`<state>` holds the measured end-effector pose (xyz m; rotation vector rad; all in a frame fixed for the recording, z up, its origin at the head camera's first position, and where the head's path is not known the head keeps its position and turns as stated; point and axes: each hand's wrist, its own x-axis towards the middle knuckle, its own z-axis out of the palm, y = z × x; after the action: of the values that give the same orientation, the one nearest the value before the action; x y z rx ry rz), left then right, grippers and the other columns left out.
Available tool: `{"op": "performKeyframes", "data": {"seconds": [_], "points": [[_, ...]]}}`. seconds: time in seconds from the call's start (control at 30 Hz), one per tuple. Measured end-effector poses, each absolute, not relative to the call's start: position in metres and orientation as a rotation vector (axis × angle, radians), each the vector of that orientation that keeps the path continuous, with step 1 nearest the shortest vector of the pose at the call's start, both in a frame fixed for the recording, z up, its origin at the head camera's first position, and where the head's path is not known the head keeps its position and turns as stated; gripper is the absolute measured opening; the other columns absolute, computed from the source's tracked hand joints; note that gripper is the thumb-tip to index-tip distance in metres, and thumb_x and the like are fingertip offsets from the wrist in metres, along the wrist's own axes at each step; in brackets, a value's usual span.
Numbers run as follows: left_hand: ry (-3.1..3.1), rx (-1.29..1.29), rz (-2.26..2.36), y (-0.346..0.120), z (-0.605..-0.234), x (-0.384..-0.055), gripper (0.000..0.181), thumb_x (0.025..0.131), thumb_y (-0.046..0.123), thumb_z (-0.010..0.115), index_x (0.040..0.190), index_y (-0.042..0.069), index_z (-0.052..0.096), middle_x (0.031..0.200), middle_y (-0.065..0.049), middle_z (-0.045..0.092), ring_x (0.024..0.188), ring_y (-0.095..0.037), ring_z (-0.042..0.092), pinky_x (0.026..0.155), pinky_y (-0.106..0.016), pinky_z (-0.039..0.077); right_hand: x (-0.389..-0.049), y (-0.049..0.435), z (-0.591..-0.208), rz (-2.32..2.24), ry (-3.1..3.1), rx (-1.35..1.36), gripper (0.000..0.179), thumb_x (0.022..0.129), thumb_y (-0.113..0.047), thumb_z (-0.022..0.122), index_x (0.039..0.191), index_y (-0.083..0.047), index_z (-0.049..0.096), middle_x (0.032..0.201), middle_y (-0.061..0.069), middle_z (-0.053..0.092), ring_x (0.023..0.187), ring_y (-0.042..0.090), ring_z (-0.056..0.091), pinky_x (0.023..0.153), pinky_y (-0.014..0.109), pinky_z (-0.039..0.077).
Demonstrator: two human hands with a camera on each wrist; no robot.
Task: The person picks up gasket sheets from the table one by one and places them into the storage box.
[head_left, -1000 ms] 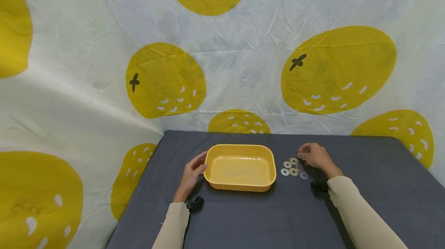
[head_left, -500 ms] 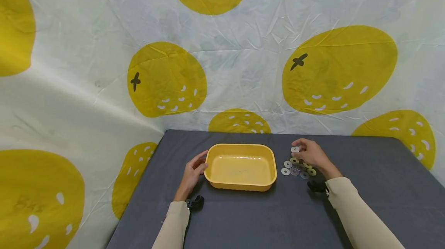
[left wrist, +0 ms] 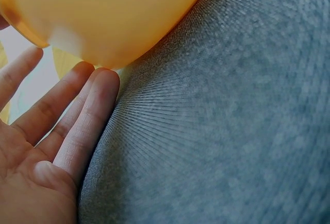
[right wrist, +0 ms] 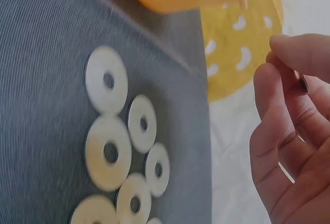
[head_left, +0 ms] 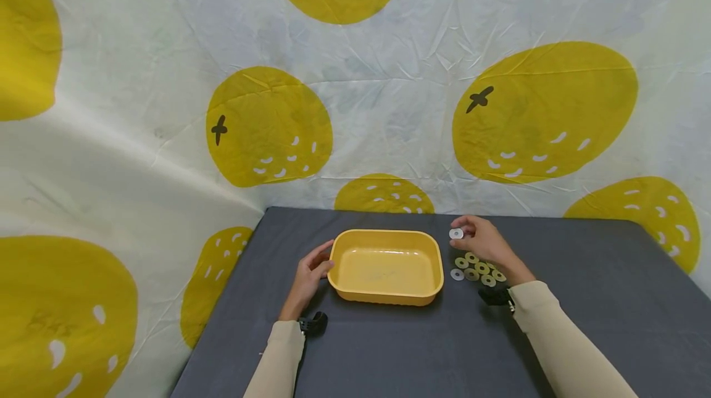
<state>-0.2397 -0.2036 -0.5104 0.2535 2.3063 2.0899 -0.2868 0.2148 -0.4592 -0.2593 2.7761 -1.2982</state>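
Note:
A yellow rectangular tray (head_left: 386, 297) stands on the dark cloth. My left hand (head_left: 307, 277) is at its left side; in the left wrist view the fairly straight fingers (left wrist: 85, 116) touch the outer wall. Up and to the right of the tray, my right hand (head_left: 489, 247) pinches a silvery flat washer (head_left: 456, 234) between thumb and fingers. In the right wrist view only a dark sliver of that washer (right wrist: 303, 84) shows; the fingers cover the rest. Below the right hand several flat washers (head_left: 482, 268) lie in a loose cluster, some overlapping.
A dark grey cloth (head_left: 383, 348) covers the table. Behind it and along the left hangs a white curtain (head_left: 389, 126) with big yellow fruit prints. Black wrist cameras (head_left: 313, 323) sit on both wrists, the right one low beside the washers.
My right hand has lifted a washer from the cluster and moved left toward the tray with it, uncovering more washers. The left hand stays at the tray's side.

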Motion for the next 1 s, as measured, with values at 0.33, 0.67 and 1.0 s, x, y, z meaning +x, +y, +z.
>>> {"op": "performKeyframes", "data": {"seconds": [0.33,0.67,1.0], "points": [[2.293,0.232,2.101,-0.203,-0.51,-0.24,0.051,0.1,0.009,0.063,0.149,0.006,0.053,0.129,-0.027,0.064,0.099,-0.007,0.068,0.082,-0.025,0.059,-0.287,0.188,-0.45,-1.432,2.702,-0.37,0.043,0.09,-0.011,0.076,0.125,0.003,0.057,0.091,0.012,0.069,0.077,0.018,0.058,0.065,0.028,0.049],[2.31,0.228,2.09,-0.204,-0.512,-0.241,0.051,0.1,0.008,0.062,0.15,0.005,0.052,0.128,-0.027,0.065,0.102,-0.014,0.068,0.082,-0.025,0.058,-0.285,0.158,-0.449,-1.525,2.61,-0.4,0.04,0.093,-0.008,0.073,0.128,0.002,0.057,0.098,0.013,0.069,0.082,0.02,0.057,0.066,0.028,0.048],[2.314,0.246,2.082,-0.205,-0.513,-0.243,0.051,0.1,0.008,0.062,0.15,0.005,0.052,0.129,-0.027,0.065,0.105,-0.019,0.068,0.082,-0.026,0.059,-0.282,0.128,-0.449,-1.579,2.558,-0.407,0.04,0.092,-0.008,0.075,0.127,0.002,0.061,0.1,0.013,0.068,0.084,0.019,0.061,0.072,0.028,0.053]]}}
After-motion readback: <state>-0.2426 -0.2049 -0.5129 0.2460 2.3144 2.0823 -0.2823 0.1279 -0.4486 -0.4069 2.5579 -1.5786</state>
